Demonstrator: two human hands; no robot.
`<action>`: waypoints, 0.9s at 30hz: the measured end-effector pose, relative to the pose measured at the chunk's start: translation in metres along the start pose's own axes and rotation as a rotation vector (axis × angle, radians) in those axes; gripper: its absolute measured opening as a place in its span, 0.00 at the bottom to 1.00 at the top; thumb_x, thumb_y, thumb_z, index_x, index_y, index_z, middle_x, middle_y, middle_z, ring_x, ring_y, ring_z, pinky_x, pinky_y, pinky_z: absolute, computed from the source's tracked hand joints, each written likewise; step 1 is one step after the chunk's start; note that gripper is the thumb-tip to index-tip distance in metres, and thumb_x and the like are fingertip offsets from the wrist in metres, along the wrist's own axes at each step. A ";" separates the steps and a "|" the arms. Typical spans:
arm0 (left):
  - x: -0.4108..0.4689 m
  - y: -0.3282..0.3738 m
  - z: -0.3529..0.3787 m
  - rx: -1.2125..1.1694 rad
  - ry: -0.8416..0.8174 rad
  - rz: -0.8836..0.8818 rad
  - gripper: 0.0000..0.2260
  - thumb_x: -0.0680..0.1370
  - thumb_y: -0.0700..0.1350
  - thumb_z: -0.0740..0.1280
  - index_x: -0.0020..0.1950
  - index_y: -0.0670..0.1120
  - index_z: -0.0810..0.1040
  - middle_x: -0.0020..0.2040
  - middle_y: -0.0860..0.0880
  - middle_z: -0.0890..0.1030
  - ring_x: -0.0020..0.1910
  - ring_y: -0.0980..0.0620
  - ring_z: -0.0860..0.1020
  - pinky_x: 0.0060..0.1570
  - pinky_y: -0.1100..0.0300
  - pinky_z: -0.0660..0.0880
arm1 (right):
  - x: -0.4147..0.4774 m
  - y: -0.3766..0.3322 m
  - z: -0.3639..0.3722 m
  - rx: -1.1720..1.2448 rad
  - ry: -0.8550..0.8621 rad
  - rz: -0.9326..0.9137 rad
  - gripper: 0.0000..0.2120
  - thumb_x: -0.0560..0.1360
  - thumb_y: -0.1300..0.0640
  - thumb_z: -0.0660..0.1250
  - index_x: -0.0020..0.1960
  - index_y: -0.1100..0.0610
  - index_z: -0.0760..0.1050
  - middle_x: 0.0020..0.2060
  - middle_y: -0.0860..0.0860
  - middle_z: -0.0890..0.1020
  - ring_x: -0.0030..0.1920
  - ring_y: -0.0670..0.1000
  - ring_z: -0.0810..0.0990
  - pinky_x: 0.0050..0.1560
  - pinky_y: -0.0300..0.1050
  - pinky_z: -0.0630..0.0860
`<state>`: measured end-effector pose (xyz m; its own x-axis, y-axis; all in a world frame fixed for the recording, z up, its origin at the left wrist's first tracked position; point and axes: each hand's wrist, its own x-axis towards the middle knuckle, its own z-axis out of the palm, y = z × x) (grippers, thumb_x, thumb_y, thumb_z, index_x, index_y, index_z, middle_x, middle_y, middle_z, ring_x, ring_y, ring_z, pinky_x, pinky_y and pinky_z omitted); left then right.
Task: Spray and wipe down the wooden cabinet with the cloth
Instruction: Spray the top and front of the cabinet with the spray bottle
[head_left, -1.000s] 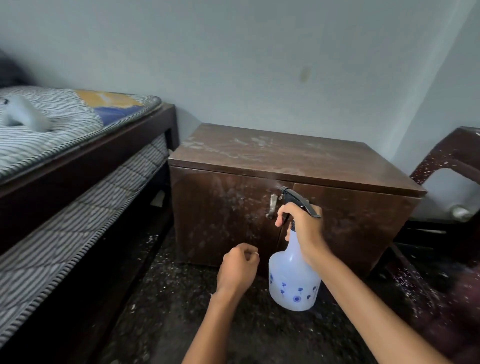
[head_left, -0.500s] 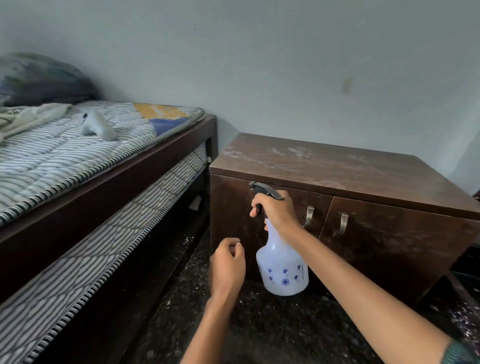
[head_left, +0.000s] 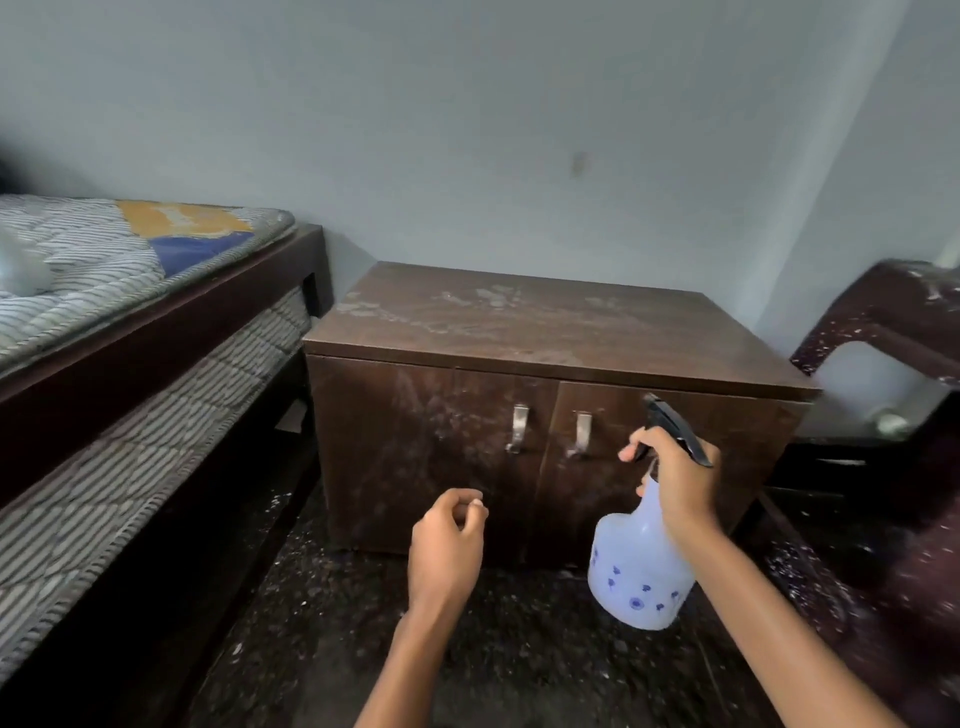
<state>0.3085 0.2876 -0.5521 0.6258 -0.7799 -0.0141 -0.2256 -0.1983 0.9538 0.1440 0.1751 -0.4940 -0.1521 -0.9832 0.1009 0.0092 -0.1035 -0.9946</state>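
My right hand (head_left: 675, 478) has its fingers (head_left: 636, 451) wrapped around the neck of the spray bottle (head_left: 641, 566), the forefinger reaching forward over the trigger under the black nozzle (head_left: 675, 428). The bottle hangs below my fist, pale and translucent with small blue flowers printed near its base, tilted a little and held in front of the right door of the cabinet (head_left: 519, 332), apart from the wood. My left hand (head_left: 444, 545) floats lower and to the left, fingers curled loosely into a half fist with nothing in them that I can make out, in front of the seam between the two doors. Each door carries a metal handle (head_left: 518, 428), the pair just beside each other at the middle. The cabinet is dark brown, its top streaked with pale dust, and it stands on a dark speckled floor (head_left: 332, 613) against a grey wall (head_left: 467, 130). A bed (head_left: 130, 322) with a striped mattress stands close on the left; a dark chair (head_left: 893, 322) stands on the right.
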 end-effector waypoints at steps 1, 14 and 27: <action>-0.001 0.003 0.012 -0.005 -0.037 0.009 0.07 0.80 0.45 0.61 0.50 0.53 0.77 0.42 0.56 0.82 0.41 0.55 0.81 0.43 0.54 0.77 | 0.006 -0.001 -0.016 0.012 0.073 0.020 0.06 0.65 0.67 0.65 0.30 0.66 0.74 0.20 0.53 0.72 0.18 0.49 0.63 0.24 0.41 0.63; -0.035 0.032 0.135 -0.046 -0.419 0.111 0.07 0.79 0.46 0.62 0.48 0.56 0.77 0.43 0.56 0.82 0.41 0.56 0.81 0.48 0.55 0.79 | 0.035 -0.002 -0.129 0.066 0.451 0.088 0.04 0.61 0.65 0.64 0.29 0.66 0.73 0.27 0.59 0.73 0.23 0.53 0.63 0.25 0.41 0.64; -0.031 0.017 0.141 -0.023 -0.490 0.115 0.06 0.80 0.45 0.62 0.51 0.54 0.77 0.44 0.55 0.82 0.43 0.50 0.82 0.47 0.55 0.78 | 0.021 0.062 -0.126 -0.025 0.408 0.307 0.07 0.65 0.64 0.65 0.38 0.69 0.76 0.29 0.59 0.78 0.26 0.53 0.64 0.26 0.42 0.64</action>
<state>0.1800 0.2243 -0.5782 0.1728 -0.9840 -0.0425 -0.2524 -0.0859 0.9638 0.0167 0.1674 -0.5569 -0.5194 -0.8286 -0.2089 0.0909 0.1895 -0.9777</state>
